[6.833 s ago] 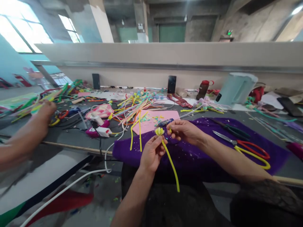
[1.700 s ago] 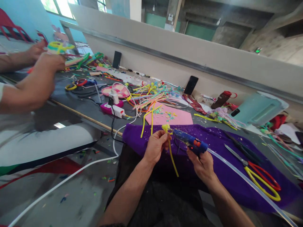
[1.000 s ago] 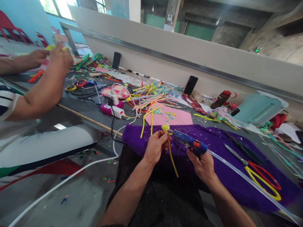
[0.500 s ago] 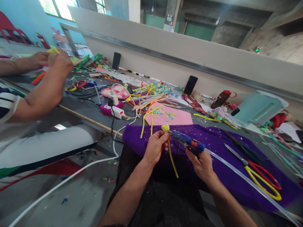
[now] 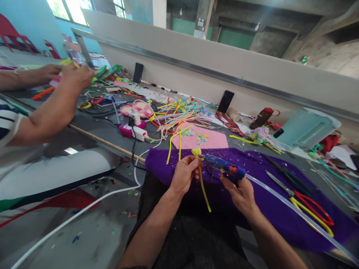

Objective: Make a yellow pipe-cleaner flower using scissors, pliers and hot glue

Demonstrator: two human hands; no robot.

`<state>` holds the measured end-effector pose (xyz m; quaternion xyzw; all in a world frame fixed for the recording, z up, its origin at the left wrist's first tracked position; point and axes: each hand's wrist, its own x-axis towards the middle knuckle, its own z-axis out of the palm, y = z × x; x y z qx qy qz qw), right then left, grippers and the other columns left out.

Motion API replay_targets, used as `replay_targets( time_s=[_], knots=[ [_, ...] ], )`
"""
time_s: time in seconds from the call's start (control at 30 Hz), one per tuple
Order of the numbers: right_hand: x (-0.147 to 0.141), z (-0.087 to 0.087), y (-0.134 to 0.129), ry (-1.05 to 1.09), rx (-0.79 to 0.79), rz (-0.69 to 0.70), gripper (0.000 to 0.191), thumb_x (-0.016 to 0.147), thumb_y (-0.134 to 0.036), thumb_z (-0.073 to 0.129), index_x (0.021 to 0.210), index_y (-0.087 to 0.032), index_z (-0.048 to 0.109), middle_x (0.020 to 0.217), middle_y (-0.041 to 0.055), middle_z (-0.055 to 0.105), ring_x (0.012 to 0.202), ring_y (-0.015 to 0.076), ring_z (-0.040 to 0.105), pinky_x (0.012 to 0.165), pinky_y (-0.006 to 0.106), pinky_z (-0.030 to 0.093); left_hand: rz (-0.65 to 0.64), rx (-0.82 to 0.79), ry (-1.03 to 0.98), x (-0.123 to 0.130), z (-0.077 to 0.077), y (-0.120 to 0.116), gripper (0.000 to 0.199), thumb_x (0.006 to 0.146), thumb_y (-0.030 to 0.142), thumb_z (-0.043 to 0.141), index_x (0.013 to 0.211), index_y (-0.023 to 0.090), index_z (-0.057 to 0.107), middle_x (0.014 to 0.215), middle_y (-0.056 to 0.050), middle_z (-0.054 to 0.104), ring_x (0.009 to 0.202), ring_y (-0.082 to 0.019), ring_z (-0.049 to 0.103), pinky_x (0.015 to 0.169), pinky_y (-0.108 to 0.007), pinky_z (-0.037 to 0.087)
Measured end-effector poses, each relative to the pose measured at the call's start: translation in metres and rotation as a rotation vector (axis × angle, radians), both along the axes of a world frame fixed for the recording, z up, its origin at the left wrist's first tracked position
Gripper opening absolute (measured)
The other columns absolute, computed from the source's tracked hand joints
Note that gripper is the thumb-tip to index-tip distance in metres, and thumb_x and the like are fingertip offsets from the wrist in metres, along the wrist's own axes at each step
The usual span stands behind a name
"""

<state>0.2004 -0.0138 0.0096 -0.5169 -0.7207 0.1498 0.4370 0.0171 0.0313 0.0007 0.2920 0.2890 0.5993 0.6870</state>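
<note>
My left hand [image 5: 185, 173] pinches a yellow fuzzy stem [image 5: 204, 192] just below its rounded yellow head [image 5: 196, 152]; the stem's free end hangs down. In my right hand [image 5: 241, 192] is a blue glue gun [image 5: 220, 163], pointing left, with its tip close beside the yellow head. A small red light shows on the gun, and a long clear glue stick [image 5: 294, 213] runs out of its back to the lower right. Both hands are over the near edge of a purple cloth [image 5: 260, 186].
On the cloth lie scissors [image 5: 312, 209] with red and yellow handles. Beyond it are a pink sheet [image 5: 215, 140], a power strip [image 5: 131, 129], coloured stems [image 5: 182, 112], a phone [image 5: 226, 101] and a teal bin [image 5: 308, 127]. Another person's hands [image 5: 75, 76] work at the left.
The back of the glue gun has shifted slightly right with my right hand, its tip still near the yellow head. My left hand has barely moved. The other person's hands have moved a little right.
</note>
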Motion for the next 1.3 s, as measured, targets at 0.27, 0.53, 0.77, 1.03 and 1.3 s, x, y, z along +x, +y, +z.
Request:
replay_targets(
  time_s=[0.27, 0.53, 0.77, 1.03, 1.3],
  knots=[
    [0.028, 0.031, 0.067, 0.231, -0.206, -0.015, 0.03, 0.078, -0.042, 0.053, 0.066, -0.015, 0.055, 0.055, 0.0001, 0.056, 0.052, 0.0126, 0.052, 0.054, 0.025, 0.041, -0.099, -0.071, -0.089, -0.009, 0.001, 0.004, 0.023, 0.063, 0.028, 0.073, 0.07, 0.013, 0.056, 0.062, 0.002, 0.057, 0.04, -0.001, 0.042, 0.034, -0.012, 0.033],
    [0.055, 0.005, 0.134, -0.042, -0.308, -0.146, 0.033, 0.068, -0.046, 0.058, 0.066, -0.014, 0.062, 0.051, 0.0008, 0.057, 0.049, 0.015, 0.053, 0.048, 0.025, 0.037, -0.15, -0.083, -0.128, -0.013, 0.0, 0.006, 0.022, 0.063, 0.027, 0.072, 0.07, 0.012, 0.058, 0.063, 0.001, 0.057, 0.04, -0.001, 0.042, 0.034, -0.012, 0.034],
    [0.036, 0.026, 0.104, -0.231, -0.053, -0.171, 0.023, 0.074, -0.036, 0.059, 0.087, -0.019, 0.067, 0.084, 0.0058, 0.063, 0.077, 0.0193, 0.057, 0.065, 0.029, 0.04, -0.234, -0.111, -0.165, -0.013, 0.003, 0.006, 0.016, 0.067, 0.023, 0.07, 0.069, 0.011, 0.059, 0.061, 0.001, 0.056, 0.038, 0.001, 0.041, 0.032, -0.01, 0.031],
    [-0.018, 0.05, 0.05, -0.1, 0.083, 0.439, 0.015, 0.079, -0.028, 0.059, 0.09, -0.018, 0.063, 0.081, 0.0028, 0.064, 0.069, 0.0132, 0.058, 0.057, 0.023, 0.045, -0.381, -0.185, -0.173, -0.007, 0.011, -0.004, 0.014, 0.068, 0.021, 0.068, 0.074, 0.011, 0.06, 0.06, 0.0, 0.056, 0.037, 0.001, 0.04, 0.03, -0.007, 0.027],
    [-0.017, 0.043, 0.052, -0.115, 0.134, 0.459, 0.008, 0.081, -0.024, 0.058, 0.081, -0.018, 0.063, 0.072, 0.0027, 0.063, 0.065, 0.0133, 0.057, 0.057, 0.025, 0.043, -0.379, -0.171, -0.115, -0.001, 0.011, -0.005, 0.017, 0.065, 0.021, 0.07, 0.07, 0.011, 0.057, 0.058, 0.001, 0.056, 0.037, 0.0, 0.04, 0.031, -0.009, 0.027]
  ],
)
